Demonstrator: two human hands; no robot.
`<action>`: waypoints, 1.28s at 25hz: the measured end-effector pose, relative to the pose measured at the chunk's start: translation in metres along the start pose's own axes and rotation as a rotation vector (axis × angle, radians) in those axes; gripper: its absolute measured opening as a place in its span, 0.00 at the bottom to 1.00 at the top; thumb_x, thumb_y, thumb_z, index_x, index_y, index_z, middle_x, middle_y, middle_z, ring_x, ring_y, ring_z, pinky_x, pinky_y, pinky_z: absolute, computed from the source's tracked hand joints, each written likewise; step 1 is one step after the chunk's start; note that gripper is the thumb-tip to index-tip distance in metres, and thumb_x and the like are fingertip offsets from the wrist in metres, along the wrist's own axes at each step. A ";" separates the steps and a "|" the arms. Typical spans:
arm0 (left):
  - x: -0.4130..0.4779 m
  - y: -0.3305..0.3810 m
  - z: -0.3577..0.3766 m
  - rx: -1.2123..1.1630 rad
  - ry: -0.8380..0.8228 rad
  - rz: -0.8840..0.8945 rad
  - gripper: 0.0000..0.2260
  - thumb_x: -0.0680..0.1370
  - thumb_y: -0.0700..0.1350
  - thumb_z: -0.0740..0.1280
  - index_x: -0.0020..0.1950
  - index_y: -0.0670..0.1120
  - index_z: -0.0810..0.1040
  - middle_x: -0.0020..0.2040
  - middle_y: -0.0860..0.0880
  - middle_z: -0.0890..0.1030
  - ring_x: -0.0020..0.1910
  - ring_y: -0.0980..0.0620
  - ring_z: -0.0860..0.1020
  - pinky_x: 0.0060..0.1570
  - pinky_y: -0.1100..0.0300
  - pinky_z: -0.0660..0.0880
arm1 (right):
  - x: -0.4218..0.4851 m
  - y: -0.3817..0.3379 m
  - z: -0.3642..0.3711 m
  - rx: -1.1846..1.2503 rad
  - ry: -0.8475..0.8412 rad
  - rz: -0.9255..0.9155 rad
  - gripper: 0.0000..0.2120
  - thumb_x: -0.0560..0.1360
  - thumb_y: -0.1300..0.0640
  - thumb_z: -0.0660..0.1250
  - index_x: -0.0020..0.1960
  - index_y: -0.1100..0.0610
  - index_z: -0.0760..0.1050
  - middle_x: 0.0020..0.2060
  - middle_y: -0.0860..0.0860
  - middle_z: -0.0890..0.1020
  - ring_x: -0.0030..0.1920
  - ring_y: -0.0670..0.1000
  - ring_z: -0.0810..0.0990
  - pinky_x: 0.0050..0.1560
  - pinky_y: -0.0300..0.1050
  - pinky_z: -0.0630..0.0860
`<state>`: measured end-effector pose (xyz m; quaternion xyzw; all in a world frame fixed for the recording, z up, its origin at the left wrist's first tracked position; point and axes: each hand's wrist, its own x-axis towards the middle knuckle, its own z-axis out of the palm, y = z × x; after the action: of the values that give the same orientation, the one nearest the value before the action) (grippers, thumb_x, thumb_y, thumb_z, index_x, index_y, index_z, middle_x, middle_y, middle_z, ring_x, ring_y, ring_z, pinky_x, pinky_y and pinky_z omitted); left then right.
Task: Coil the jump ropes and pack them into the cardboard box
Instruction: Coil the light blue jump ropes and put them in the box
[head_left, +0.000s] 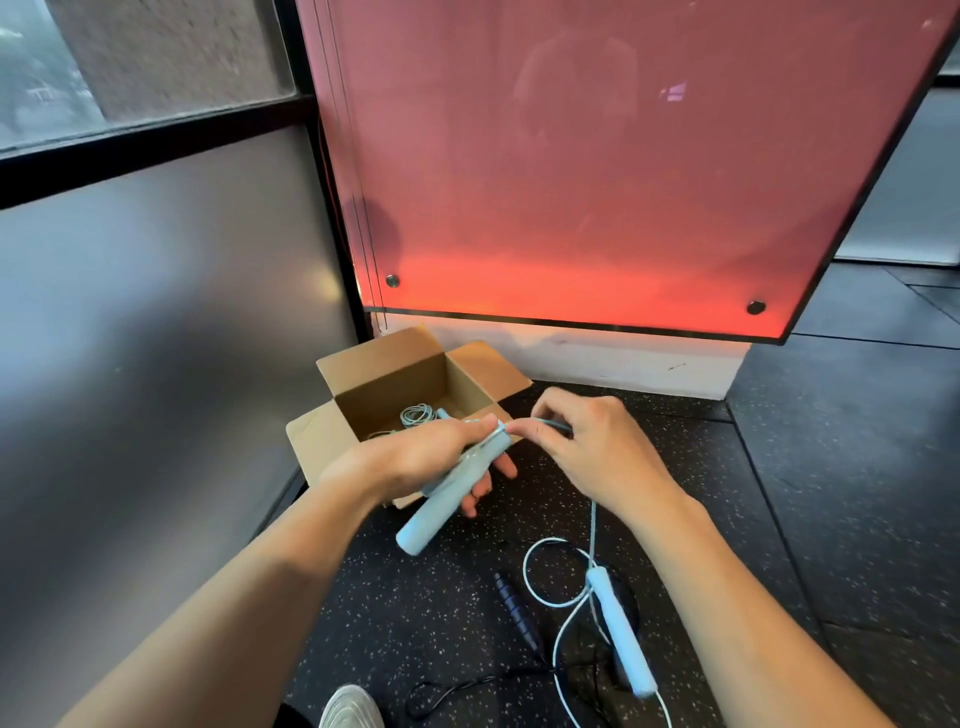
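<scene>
- We see the left hand (415, 457) gripping a light blue handle (441, 512) in the air just in front of the cardboard box (384, 364); the thumb lies along the top of the handle and the fingers wrap under it, their tips showing below; the handle tilts, its free end pointing down and toward us
- The right hand (597, 447) is just beside the left, its fingers curled, pinching the light blue cord (550, 425) close to where it leaves the top of the held handle; the fingertips of the two hands nearly meet
- From under the right hand the cord hangs down to the floor (779, 519); there it makes a loose loop and runs to the second light blue handle (621, 631), which lies flat near our right forearm
- The cardboard box stands open on the floor against the wall, flaps spread outward; inside it we see a coiled rope (417, 414), pale and already wound, lying on the bottom
- A dark handle (514, 608) lies on the floor just left of the pale loop; a black cord (467, 683) trails from it in loose curves, uncoiled
- A white shoe (348, 709) shows at the bottom edge; a glowing red panel (597, 182) rises behind the box
</scene>
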<state>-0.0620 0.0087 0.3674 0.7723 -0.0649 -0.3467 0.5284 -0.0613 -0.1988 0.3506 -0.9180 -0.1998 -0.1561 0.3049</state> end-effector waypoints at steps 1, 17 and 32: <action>-0.004 0.005 0.002 -0.099 -0.111 -0.006 0.30 0.84 0.59 0.46 0.51 0.37 0.78 0.30 0.45 0.72 0.28 0.49 0.72 0.37 0.54 0.76 | 0.000 0.001 -0.002 -0.029 0.061 0.007 0.26 0.73 0.28 0.62 0.39 0.52 0.74 0.25 0.46 0.73 0.31 0.51 0.73 0.34 0.51 0.72; 0.005 0.009 -0.030 -0.310 0.974 0.476 0.18 0.84 0.57 0.52 0.50 0.49 0.78 0.40 0.49 0.78 0.42 0.51 0.78 0.48 0.51 0.75 | -0.003 -0.031 -0.008 0.494 -0.616 0.130 0.13 0.83 0.47 0.60 0.50 0.45 0.83 0.30 0.49 0.75 0.31 0.48 0.75 0.42 0.45 0.78; -0.022 0.035 -0.004 -1.212 -0.173 0.669 0.17 0.83 0.50 0.50 0.56 0.40 0.73 0.40 0.46 0.72 0.39 0.49 0.73 0.55 0.53 0.73 | 0.003 -0.012 0.010 0.389 -0.550 0.459 0.26 0.83 0.36 0.54 0.44 0.54 0.79 0.35 0.51 0.85 0.38 0.48 0.85 0.51 0.47 0.76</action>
<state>-0.0665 0.0066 0.4088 0.2493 -0.1361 -0.2007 0.9376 -0.0626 -0.1827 0.3507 -0.8715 -0.0894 0.2082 0.4349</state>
